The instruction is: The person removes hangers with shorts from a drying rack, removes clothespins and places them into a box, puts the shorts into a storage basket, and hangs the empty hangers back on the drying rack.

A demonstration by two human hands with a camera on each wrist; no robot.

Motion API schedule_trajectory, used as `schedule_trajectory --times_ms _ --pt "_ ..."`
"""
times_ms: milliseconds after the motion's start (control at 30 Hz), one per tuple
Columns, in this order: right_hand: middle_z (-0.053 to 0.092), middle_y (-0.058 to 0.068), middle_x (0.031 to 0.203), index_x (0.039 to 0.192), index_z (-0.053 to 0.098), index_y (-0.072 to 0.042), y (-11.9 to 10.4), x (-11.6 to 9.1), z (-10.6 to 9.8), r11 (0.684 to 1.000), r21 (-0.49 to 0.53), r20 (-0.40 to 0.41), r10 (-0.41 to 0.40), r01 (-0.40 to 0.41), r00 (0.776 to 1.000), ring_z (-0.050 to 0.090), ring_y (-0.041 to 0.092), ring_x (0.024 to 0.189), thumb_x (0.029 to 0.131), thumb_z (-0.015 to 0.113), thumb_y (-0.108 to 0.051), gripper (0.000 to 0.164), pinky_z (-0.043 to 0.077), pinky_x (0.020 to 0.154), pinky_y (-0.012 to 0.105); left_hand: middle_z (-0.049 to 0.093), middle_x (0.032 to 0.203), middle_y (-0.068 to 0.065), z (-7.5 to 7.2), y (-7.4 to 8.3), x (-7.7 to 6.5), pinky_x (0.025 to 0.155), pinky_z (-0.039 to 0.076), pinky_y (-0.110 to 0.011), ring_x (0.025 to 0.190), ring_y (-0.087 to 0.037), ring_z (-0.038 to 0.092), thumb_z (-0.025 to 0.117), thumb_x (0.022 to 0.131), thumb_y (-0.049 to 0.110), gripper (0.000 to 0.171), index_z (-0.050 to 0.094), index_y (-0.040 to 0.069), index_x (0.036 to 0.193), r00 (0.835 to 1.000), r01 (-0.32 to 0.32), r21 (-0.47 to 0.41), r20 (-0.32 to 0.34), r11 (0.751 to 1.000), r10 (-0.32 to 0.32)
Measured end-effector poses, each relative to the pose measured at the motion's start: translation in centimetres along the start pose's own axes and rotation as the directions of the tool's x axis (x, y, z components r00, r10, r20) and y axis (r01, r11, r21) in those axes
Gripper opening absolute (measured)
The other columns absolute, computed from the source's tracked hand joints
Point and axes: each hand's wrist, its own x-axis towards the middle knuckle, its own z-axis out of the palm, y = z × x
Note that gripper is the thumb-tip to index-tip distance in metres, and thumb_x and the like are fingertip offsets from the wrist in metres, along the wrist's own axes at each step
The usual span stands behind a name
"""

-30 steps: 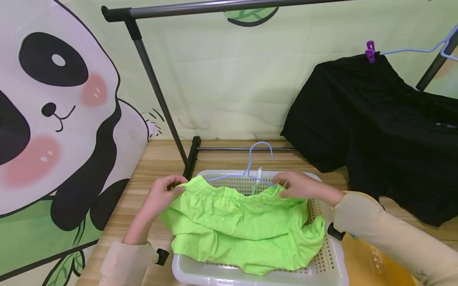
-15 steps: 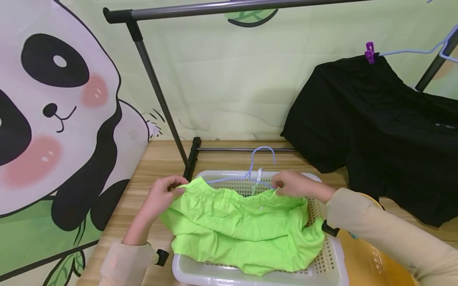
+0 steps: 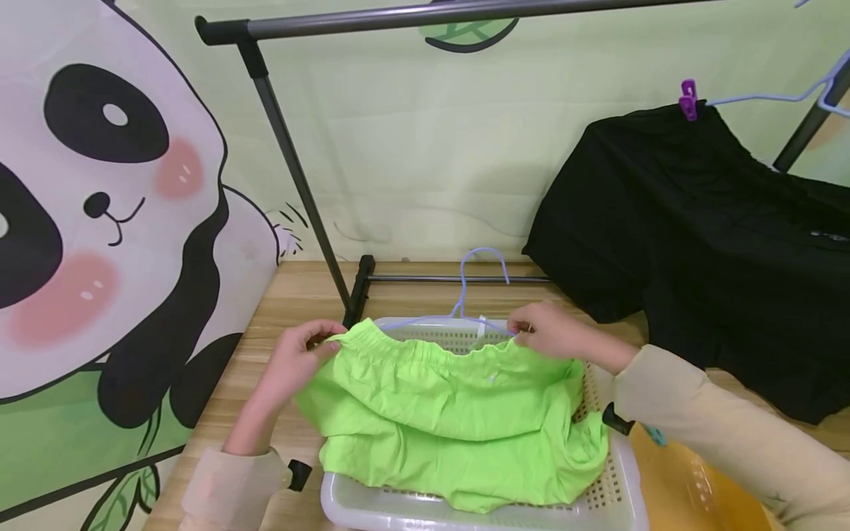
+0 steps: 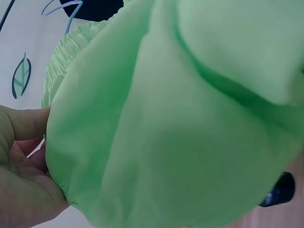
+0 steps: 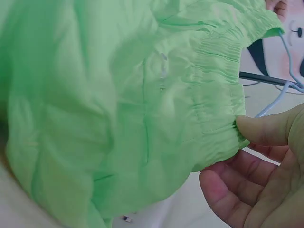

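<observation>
Bright green shorts (image 3: 451,413) with a gathered elastic waistband lie over a white basket (image 3: 392,509), waistband raised toward the back. My left hand (image 3: 302,358) pinches the waistband's left end, thumb on the near side. At the other end my right hand (image 3: 547,332) pinches the waistband between thumb and fingers, plain in the right wrist view, where the shorts (image 5: 199,104) hang from the grip. A blue wire hanger (image 3: 462,287) rises behind the waistband, hook upward; its lower ends pass behind the cloth near both hands.
A dark metal clothes rack (image 3: 292,155) stands behind the basket. Black shorts (image 3: 664,221) hang at the right from another blue hanger (image 3: 764,96), held by a purple clip (image 3: 688,99). An orange-yellow container (image 3: 690,487) sits right of the basket on the wooden table (image 3: 299,287).
My right hand has closed its fingers onto the waistband's right end. The waistband and hanger have risen slightly, and the cloth is drawn a bit straighter between both hands.
</observation>
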Motion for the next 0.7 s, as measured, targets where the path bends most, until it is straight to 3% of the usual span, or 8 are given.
schedule_trajectory --times_ms 267,700 --pt "0.053 -0.002 0.067 0.083 0.061 -0.011 -1.5 -1.5 -3.0 1.000 0.022 -0.074 0.017 -0.016 0.997 0.040 0.009 0.056 0.084 0.057 -0.007 0.006 0.034 0.055 0.024 0.061 0.091 -0.013 -0.8 1.6 -0.4 0.066 0.044 -0.019 0.078 -0.013 0.051 0.054 0.082 -0.002 0.017 0.061 -0.001 0.098 0.998 -0.032 -0.035 -0.057 0.999 0.030" --pt "0.047 -0.006 0.060 0.077 0.061 -0.011 -4.1 -4.9 -6.5 0.997 -0.051 -0.224 -0.060 0.050 0.973 0.041 0.008 0.056 0.081 0.061 -0.006 0.006 0.035 0.056 0.022 0.063 0.088 -0.014 -1.8 4.9 -1.6 0.066 0.044 -0.015 0.075 -0.005 0.052 0.057 0.079 -0.005 0.016 0.062 -0.003 0.095 0.977 -0.155 -0.045 -0.154 0.987 0.147"
